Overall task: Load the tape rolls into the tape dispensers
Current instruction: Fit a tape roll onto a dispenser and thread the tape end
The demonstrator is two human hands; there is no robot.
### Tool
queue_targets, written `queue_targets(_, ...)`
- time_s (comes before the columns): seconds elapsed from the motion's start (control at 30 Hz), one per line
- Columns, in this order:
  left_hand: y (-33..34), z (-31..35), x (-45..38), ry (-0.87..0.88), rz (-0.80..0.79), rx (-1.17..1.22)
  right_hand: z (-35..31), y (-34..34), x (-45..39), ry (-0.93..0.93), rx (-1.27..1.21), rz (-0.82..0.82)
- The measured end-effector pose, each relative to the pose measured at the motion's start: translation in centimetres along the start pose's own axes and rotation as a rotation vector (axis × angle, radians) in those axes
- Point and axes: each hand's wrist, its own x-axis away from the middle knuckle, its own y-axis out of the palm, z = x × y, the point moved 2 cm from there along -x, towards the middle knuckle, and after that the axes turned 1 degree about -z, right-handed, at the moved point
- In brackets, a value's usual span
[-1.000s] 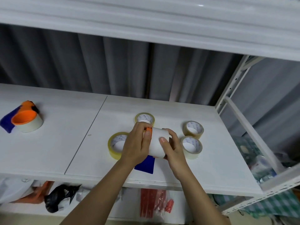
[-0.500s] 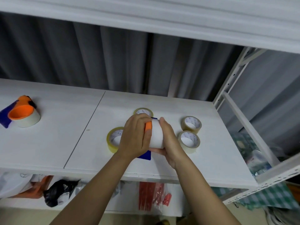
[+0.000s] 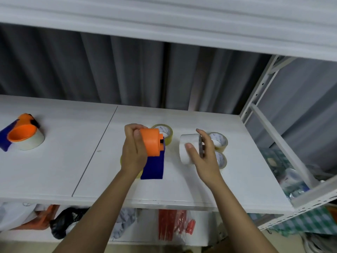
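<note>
White tape roll (image 3: 188,149) is held in the right hand (image 3: 202,156), thumb on its outer face and fingers curled over the far rim, raised above the white shelf (image 3: 76,161). Just left of it, apart, the left hand (image 3: 134,150) grips the orange-and-blue tape dispenser (image 3: 153,152) by its orange drum. Behind the dispenser a yellowish tape roll (image 3: 164,133) lies on the shelf; two more rolls (image 3: 218,141) lie right of the white tape roll. Well left of the dispenser rests a second dispenser (image 3: 24,135), already carrying a roll.
</note>
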Motion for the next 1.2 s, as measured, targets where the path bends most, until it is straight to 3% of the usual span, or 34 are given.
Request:
queue_targets(0.13, 1.3, 0.3, -0.2, -0.029, 0.005, 0.028, 2.0, -0.8, -0.5, 0.081, 0.183, 0.027)
queue_targets(0.27, 2.1, -0.1, 0.3, -0.009, 0.001, 0.052, 3.6, -2.2, -0.2, 0.041, 0.348, 0.061)
queue_targets(0.37, 2.8, -0.6, 0.6, -0.040, -0.041, 0.025, 4.4, -4.4, -0.3, 0.048, 0.420, 0.195)
queue_targets(0.57, 4.8, 0.0, 0.5, -0.034, -0.096, -0.043, 6.6, -9.9, -1.4, 0.299, 0.382, 0.521)
queue_targets(0.7, 6.5, 0.3, 0.4, -0.008, -0.140, -0.045, 8.1, -12.6, -1.9, 0.366, 0.495, 0.598)
queue_targets(0.93, 10.3, 1.4, -0.5, 0.004, -0.149, -0.060, 10.3, -15.1, -3.1, 0.463, 0.631, 0.412)
queue_targets(1.1, 12.5, 2.2, -0.1, 0.018, -0.154, -0.083, 10.7, -16.0, -3.8, 0.334, 0.647, 0.163)
queue_targets(1.2, 13.0, 2.6, 0.5, 0.009, -0.113, -0.083, 9.9, -16.1, -3.9, 0.248, 0.551, 0.174)
